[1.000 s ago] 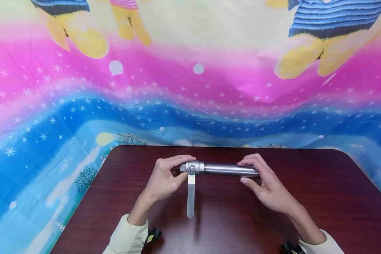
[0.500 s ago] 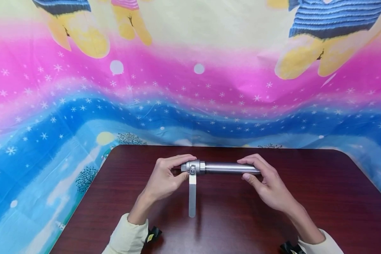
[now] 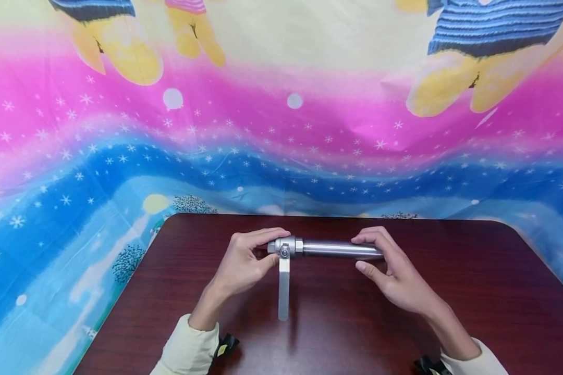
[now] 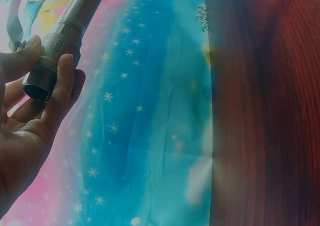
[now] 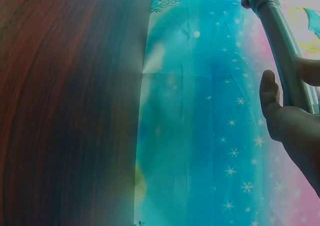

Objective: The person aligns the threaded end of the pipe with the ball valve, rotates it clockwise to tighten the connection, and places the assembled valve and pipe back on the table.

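Note:
A metal ball valve [image 3: 285, 246] with a long flat lever handle [image 3: 283, 291] is held above the table. My left hand [image 3: 244, 263] pinches its left end between thumb and fingers; the open threaded mouth faces the left wrist view, where the valve body [image 4: 56, 50] shows between the fingertips. From the valve's hex end, a smooth steel pipe [image 3: 333, 248] extends to the right. My right hand [image 3: 399, 276] curls its fingers over the far side of the pipe's right end, thumb lifted slightly off the near side. The right wrist view shows the pipe [image 5: 282, 51] running into this hand.
The dark reddish wooden table [image 3: 333, 333] has rounded far corners. Behind it hangs a printed cloth backdrop [image 3: 281, 146] with snowflakes. Pale sleeves [image 3: 190, 344] and black straps [image 3: 226, 346] are at the wrists.
My right thumb came onto the pipe half a second ago and is off it again now. The valve has shifted very slightly right; the left hand keeps its grip.

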`<state>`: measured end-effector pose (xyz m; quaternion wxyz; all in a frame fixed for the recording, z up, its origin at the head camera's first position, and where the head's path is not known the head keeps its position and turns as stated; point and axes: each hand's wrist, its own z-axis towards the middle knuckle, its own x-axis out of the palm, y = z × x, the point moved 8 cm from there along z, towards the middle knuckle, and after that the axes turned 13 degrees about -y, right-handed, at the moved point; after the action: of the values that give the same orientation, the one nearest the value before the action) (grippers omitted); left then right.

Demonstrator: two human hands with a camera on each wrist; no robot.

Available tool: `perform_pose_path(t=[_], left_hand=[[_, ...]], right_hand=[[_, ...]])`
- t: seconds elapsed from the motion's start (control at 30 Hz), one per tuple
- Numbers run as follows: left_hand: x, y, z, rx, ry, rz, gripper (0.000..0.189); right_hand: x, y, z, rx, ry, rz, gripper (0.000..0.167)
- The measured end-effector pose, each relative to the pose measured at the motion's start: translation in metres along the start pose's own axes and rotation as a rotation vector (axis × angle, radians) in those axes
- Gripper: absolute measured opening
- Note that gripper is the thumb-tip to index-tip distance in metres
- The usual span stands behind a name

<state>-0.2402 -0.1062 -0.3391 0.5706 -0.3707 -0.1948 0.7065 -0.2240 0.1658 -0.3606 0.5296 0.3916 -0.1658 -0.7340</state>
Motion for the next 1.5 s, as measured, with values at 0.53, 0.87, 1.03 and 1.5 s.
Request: perform_pose_path(t=[0.53,0.87,1.03,1.5], left_hand=[[-0.0013,0.002,-0.0011,-0.009,-0.003,-0.006,0.05],[-0.0019,0.0019,-0.0003,-0.01,0.0,-0.009,0.051],[-0.0017,0.0028,0.0003,-0.012,0.002,-0.009,0.051],[0.0002,0.0044,-0.0002,-0.026,0.003,-0.024,0.047]], right_hand=[[-0.0021,0.0036,0.0021,-0.054,-0.022,-0.056,0.059],[-0.0018,0.0037,0.0027,-0.034,-0.012,-0.04,0.053],[-0.0003,0.003,0.0026,-0.02,0.002,-0.038,0.053],[0.0006,0.0042,0.0011,-0.035,-0.003,-0.019,0.053]])
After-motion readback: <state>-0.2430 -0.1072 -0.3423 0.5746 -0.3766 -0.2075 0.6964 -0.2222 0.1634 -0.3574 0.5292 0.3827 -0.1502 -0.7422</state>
